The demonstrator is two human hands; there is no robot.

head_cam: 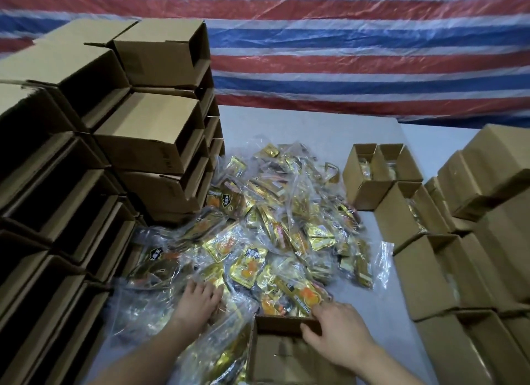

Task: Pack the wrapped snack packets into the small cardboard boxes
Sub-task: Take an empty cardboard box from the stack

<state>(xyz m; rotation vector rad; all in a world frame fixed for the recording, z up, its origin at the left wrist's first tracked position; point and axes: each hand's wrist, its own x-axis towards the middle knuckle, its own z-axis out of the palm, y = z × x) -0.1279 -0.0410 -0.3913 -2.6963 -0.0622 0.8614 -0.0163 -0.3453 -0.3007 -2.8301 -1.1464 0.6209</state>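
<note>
A red, white and blue striped tarp [344,46] hangs behind the pale grey surface [301,126].

A striped tarpaulin [344,49] hung across the whole back of the scene, its bands of red, white and blue running roughly level and sagging slightly toward the right. Its surface was glossy and creased, catching pale glints of light. In front of it stood a bench [309,132] with a plain, light grey top, whose far edge met the tarpaulin. The light was dim and cool, brighter on the bench top than at the shadowed left side.
</note>
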